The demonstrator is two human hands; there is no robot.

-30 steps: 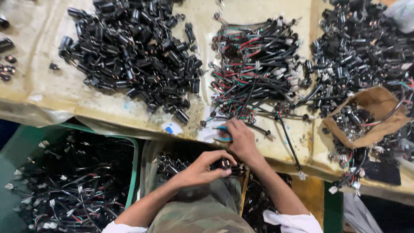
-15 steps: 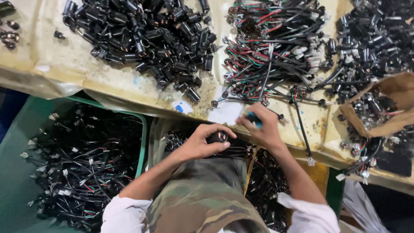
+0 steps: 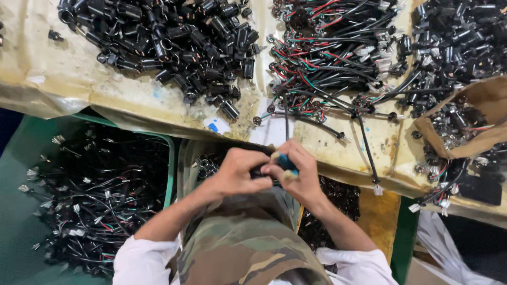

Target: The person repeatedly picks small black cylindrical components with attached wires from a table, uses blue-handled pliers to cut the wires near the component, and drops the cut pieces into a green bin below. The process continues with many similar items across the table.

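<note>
A small black connector part (image 3: pixel 262 170) sits pinched between both hands just off the near edge of the surface (image 3: pixel 132 100), above the person's lap. The left hand (image 3: pixel 237 174) curls its fingers closed around it; the right hand (image 3: pixel 296 171) grips it from the other side, with a blue-tipped piece (image 3: pixel 288 162) showing at the fingertips. The part looks light, rigid and hard-shelled, so a fingertip pinch on its body should hold it; any thin leads on it are likely bendable and best left unstrained. How much of it is hidden in the palms I cannot tell. On the surface lie a heap of black cylindrical plugs (image 3: pixel 169 37), a tangle of red, green and black wired leads (image 3: pixel 327 58), and a torn cardboard box (image 3: pixel 475 121) near the right edge. A green bin (image 3: pixel 170 174) of finished wired pieces stands below, on the left.
</note>
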